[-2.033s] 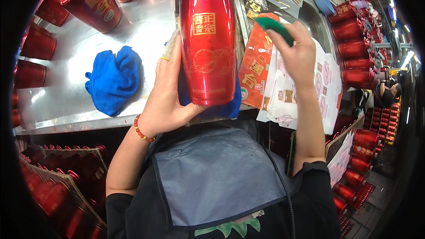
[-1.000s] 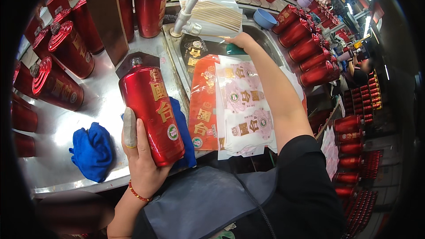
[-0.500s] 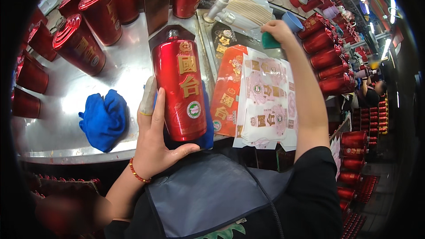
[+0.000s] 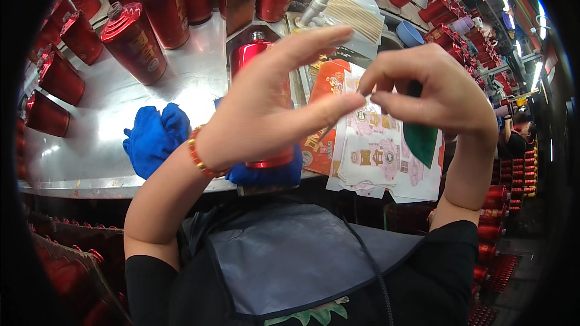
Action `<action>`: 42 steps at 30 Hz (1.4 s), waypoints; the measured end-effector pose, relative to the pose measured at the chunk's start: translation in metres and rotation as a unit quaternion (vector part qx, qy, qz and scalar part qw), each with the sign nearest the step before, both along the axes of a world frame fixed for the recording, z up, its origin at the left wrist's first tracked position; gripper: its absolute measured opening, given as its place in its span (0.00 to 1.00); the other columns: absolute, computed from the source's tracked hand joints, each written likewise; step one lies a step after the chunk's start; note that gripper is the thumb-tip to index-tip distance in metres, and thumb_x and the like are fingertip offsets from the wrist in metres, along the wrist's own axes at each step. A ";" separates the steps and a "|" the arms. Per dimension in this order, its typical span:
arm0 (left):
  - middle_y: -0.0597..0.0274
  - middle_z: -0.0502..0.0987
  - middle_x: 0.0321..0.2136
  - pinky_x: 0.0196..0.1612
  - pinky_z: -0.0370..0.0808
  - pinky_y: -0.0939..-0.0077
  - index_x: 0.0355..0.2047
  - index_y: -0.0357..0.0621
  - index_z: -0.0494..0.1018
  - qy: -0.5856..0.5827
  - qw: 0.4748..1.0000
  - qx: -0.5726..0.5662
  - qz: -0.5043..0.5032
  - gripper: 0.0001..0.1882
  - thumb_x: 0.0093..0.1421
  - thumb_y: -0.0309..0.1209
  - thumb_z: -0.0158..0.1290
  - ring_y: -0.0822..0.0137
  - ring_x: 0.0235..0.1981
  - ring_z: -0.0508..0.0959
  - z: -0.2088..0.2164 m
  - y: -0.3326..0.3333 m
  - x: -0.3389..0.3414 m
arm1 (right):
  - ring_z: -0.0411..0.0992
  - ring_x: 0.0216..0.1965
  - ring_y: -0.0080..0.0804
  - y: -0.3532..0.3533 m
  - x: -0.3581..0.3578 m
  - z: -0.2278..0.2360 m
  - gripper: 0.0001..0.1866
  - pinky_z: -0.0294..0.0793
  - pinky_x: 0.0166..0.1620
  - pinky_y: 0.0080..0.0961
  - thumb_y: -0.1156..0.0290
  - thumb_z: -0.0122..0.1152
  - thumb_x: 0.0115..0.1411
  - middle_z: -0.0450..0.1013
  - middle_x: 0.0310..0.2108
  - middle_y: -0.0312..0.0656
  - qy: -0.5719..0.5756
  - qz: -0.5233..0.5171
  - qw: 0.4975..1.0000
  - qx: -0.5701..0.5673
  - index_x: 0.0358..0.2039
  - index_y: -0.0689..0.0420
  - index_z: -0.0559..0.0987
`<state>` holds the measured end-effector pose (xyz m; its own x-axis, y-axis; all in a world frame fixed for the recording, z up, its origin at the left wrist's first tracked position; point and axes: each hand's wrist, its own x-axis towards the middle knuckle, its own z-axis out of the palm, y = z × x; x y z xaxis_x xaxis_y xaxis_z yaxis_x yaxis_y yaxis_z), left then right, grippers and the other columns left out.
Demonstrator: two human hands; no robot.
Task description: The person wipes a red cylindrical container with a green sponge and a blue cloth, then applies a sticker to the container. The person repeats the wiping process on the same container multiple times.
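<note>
Red and glossy, one bottle [image 4: 272,162] rests on a blue cloth [image 4: 266,175] at the counter's [image 4: 199,57] near edge, its middle hidden behind the left hand [image 4: 266,96]. That hand is open, thumb spread from fingers, with nothing I can see in it. The right hand [image 4: 435,87] is curled around one green piece [image 4: 421,145]; whether its fingertips pinch anything, I can't tell. One crumpled cloth [image 4: 156,139] lies leftward. Printed sheets [image 4: 371,157] overlap too much to count; several standing bottles [image 4: 163,12] are cut off above.
</note>
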<state>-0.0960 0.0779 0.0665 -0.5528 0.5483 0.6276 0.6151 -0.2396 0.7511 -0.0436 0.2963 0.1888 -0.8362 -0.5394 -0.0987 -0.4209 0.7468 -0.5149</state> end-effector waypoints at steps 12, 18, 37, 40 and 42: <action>0.59 0.85 0.32 0.39 0.78 0.80 0.43 0.36 0.82 -0.289 0.945 -0.119 -0.093 0.09 0.63 0.25 0.61 0.76 0.35 0.83 0.005 -0.040 0.036 | 0.75 0.27 0.29 0.024 0.038 0.004 0.11 0.72 0.31 0.23 0.83 0.61 0.54 0.79 0.29 0.42 0.029 -0.018 0.999 -0.030 0.37 0.61 0.85; 0.63 0.76 0.22 0.28 0.68 0.68 0.34 0.44 0.81 0.158 0.947 -0.210 0.185 0.09 0.51 0.24 0.66 0.62 0.23 0.73 -0.015 -0.070 0.053 | 0.74 0.27 0.28 0.050 0.057 -0.047 0.13 0.71 0.31 0.23 0.83 0.60 0.54 0.79 0.29 0.41 0.014 -0.103 0.994 -0.020 0.38 0.59 0.86; 0.73 0.78 0.31 0.40 0.71 0.82 0.35 0.53 0.87 0.579 0.748 -0.076 0.316 0.19 0.39 0.31 0.58 0.74 0.34 0.68 -0.056 -0.073 0.063 | 0.77 0.40 0.18 -0.048 0.045 -0.123 0.14 0.75 0.44 0.17 0.74 0.63 0.66 0.80 0.38 0.37 -0.354 -0.102 0.837 -0.405 0.50 0.63 0.81; 0.73 0.78 0.32 0.42 0.73 0.81 0.34 0.53 0.86 0.586 0.734 -0.066 0.336 0.16 0.42 0.30 0.60 0.75 0.36 0.69 -0.066 -0.077 0.059 | 0.75 0.35 0.16 -0.054 0.046 -0.130 0.08 0.74 0.40 0.16 0.73 0.65 0.65 0.80 0.33 0.34 -0.326 -0.113 0.870 -0.353 0.41 0.64 0.83; 0.72 0.78 0.33 0.43 0.74 0.80 0.34 0.54 0.85 0.594 0.725 -0.063 0.343 0.14 0.44 0.29 0.61 0.76 0.38 0.70 -0.077 -0.083 0.057 | 0.74 0.35 0.16 -0.052 0.044 -0.127 0.05 0.71 0.39 0.15 0.76 0.65 0.64 0.78 0.33 0.35 -0.312 -0.127 0.884 -0.323 0.37 0.64 0.83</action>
<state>-0.0393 -0.0050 -0.0102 0.1669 0.4940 0.8533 0.7883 0.4529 -0.4164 0.0008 0.2445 0.0618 -0.8297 -0.4550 -0.3234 0.2348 0.2411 -0.9417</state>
